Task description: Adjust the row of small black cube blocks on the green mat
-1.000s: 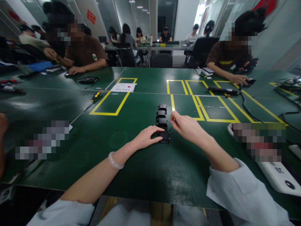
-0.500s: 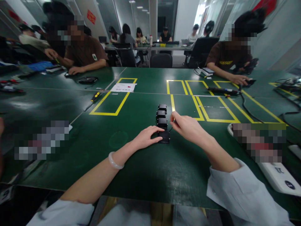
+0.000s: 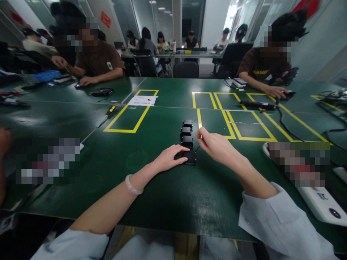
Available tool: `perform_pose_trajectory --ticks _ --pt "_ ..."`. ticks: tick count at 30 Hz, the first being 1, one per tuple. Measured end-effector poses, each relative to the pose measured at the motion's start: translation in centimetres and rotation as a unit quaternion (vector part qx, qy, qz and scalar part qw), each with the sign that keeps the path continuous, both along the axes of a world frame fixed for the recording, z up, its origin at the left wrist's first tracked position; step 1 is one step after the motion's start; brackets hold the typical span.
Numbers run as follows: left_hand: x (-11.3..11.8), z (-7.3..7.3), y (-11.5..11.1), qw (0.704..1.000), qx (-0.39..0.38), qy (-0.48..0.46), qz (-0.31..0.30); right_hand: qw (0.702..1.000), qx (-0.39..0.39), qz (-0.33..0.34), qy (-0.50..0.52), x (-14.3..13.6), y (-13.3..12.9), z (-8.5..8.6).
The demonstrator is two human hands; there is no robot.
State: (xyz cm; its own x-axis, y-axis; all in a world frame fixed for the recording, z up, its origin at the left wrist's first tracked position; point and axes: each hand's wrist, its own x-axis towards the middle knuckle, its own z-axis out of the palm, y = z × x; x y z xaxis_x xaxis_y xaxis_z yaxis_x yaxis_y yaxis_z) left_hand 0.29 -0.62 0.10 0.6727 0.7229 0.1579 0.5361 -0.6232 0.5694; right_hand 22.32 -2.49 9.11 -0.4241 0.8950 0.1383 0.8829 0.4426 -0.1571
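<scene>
Front black block (image 3: 189, 158): lies on the green table (image 3: 162, 209), nearest the wearer in a line of four; everything here placed from it. Three more black blocks (image 3: 185, 131) run in file directly beyond it. Left hand (image 3: 171, 157) on its left, thumb at the near-left side, fingertips at the far-left corner; touching, but can't tell whether that is a true pinch or only a light brace. Right hand (image 3: 217, 143) on its right, thumb and fingers closed together on a thin dark tool (image 3: 198, 147), which slants down to the block's far-right corner; tip too small to make out. Change over the last second: next to none. Both hands and the block hold position; only a co-worker's hand (image 3: 4, 141), far to the block's left, shows a little more than half a second ago. Reading: fine work at one spot, the block being steadied, neither hand letting go. Yellow-and-black screwdriver (image 3: 110, 111) lies well beyond the block, to its left; white paper (image 3: 142, 100) farther beyond on that side.
</scene>
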Motion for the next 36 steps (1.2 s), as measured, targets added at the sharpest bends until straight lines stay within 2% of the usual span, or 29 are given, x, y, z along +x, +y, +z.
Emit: perform_pose_trajectory --ticks 8,17,22,28,33,36 --pt "0.03 -0.05 0.02 1.000 0.002 0.000 0.002 1.000 0.002 -0.013 -0.002 -0.04 0.07 -0.13" --pt "0.12 0.10 -0.09 1.000 -0.001 0.001 0.002 1.000 -0.001 0.003 0.029 0.03 0.00 -0.13" --pt "0.05 0.07 -0.11 1.000 -0.003 -0.002 0.002 1.000 -0.003 -0.005 0.005 0.03 0.16 -0.19" --pt "-0.01 -0.05 -0.03 1.000 -0.005 0.000 0.005 0.999 -0.006 0.021 0.024 -0.01 -0.11 -0.04" --pt "0.00 -0.01 0.01 1.000 -0.002 0.001 0.003 1.000 -0.012 -0.002 0.012 -0.13 -0.16 0.17" --pt "0.03 -0.03 0.00 1.000 -0.003 0.001 0.004 1.000 -0.020 0.006 0.012 -0.10 -0.07 0.15"
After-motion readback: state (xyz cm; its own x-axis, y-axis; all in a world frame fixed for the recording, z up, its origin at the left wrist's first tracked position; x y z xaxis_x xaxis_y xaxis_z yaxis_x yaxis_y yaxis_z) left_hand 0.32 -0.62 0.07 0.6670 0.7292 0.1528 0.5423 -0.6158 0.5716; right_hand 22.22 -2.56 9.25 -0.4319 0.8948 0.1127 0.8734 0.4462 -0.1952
